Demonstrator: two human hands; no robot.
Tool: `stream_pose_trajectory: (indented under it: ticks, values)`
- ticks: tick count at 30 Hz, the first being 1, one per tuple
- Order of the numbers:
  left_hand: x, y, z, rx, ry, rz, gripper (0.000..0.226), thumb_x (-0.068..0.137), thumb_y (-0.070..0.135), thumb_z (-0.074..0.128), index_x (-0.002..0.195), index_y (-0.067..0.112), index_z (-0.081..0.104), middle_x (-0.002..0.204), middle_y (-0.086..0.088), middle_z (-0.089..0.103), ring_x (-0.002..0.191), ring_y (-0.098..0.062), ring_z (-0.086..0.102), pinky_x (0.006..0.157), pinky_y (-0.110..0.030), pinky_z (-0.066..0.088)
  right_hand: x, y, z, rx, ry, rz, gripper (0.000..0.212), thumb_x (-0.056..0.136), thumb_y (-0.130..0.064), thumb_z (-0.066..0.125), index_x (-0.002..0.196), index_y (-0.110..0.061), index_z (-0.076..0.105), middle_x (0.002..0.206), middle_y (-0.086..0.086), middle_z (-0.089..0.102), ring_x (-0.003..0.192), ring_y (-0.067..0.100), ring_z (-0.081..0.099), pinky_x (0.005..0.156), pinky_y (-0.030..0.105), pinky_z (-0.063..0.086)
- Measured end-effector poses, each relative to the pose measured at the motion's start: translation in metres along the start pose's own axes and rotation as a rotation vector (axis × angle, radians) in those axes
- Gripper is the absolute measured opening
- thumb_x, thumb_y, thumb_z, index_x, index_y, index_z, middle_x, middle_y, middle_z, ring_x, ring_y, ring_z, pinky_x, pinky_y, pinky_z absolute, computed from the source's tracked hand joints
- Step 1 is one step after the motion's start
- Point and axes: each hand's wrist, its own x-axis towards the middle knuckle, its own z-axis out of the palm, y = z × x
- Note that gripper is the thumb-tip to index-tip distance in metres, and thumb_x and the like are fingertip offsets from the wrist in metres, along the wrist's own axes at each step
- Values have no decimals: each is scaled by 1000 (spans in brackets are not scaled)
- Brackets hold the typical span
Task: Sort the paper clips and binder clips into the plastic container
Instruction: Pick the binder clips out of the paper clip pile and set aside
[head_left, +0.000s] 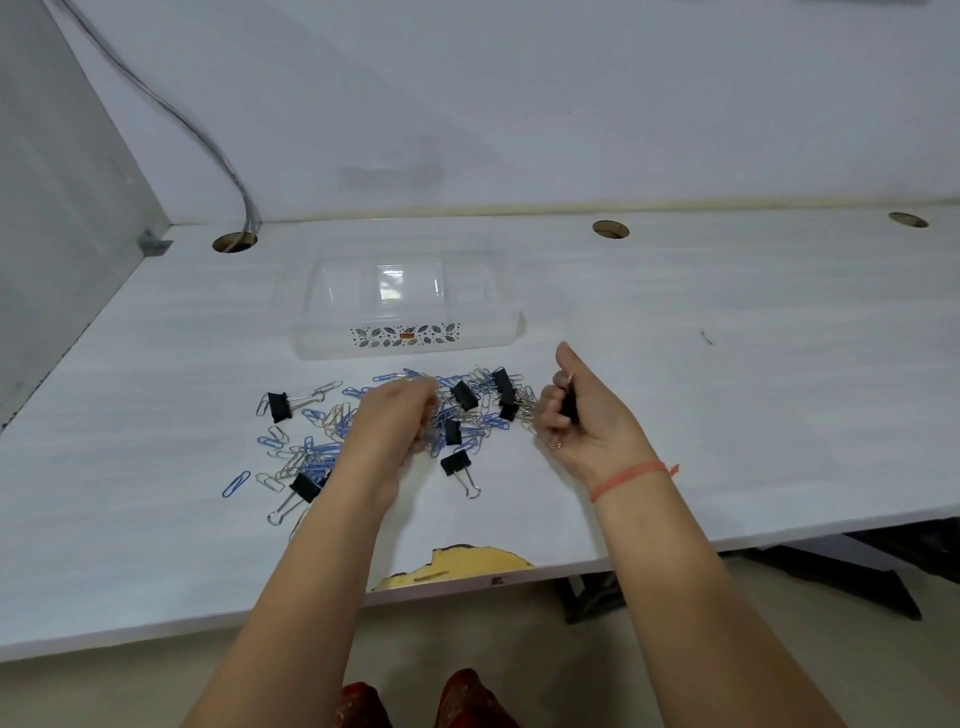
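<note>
Counting approx. 8 binder clips (279, 406), one plastic container (408, 306), 2 hands (587, 415).

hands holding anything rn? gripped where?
Right hand is closed around a black binder clip, by its body. Left hand is blurred over the paper clips; cannot tell.

A: Lighting? 
B: Bright, even and diffuse, cool white cast. Shadows are faint and soft.

A: Glare? 
B: One patch of glare on the clear plastic container (408, 306). The table (727, 374) looks slightly washed out.

A: Sharpness? 
B: Left hand (397, 415) motion-blurred, right hand (582, 415) sharper. Wide-angle bending at edges, table rim curves.
</note>
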Motion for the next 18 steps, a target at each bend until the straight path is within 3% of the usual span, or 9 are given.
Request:
stream_pose_trajectory:
  ticks: [2,4,6,8,11,18]
  values:
    - [5,-6,6,321,11,211,16,82,21,64,70,13,58,61,2,45,51,-15,38,47,-23,28,6,3,-2,-348,88,-186,36,82,-31,71,61,-18,45,46,-4,39,34,8,32,32,15,23]
    - [10,-8,10,651,53,376,2,78,18,68,77,18,66,71,5,56,64,-15,50,51,-23,33,10,11,-4,-951,178,-521,23,77,-27,73,68,-20,53,55,-3,50,43,11,45,44,19,32]
    - [14,-10,12,858,33,434,18,75,15,68,92,21,71,91,2,65,81,-17,58,62,-23,40,13,19,-5,-1308,193,-686,16,75,-23,71,83,-22,57,65,-6,57,55,9,56,51,19,36]
    - [19,-11,14,919,-8,446,29,74,15,69,102,23,72,105,1,68,96,-19,60,73,-23,43,15,25,-5,-1438,166,-659,24,74,-23,70,94,-20,57,75,-1,65,67,17,66,59,23,41]
    - [23,-11,15,940,8,468,28,75,15,68,101,22,73,106,-1,70,98,-20,62,75,-25,46,21,28,-2,-1554,191,-693,31,75,-21,69,104,-14,61,95,8,70,92,26,64,69,25,42]
    - [28,-13,-2,985,178,468,19,76,12,61,93,18,64,91,-3,68,84,-23,57,64,-29,43,28,35,16,-1543,67,-724,33,74,-27,73,105,-23,64,104,8,59,94,24,59,72,22,35]
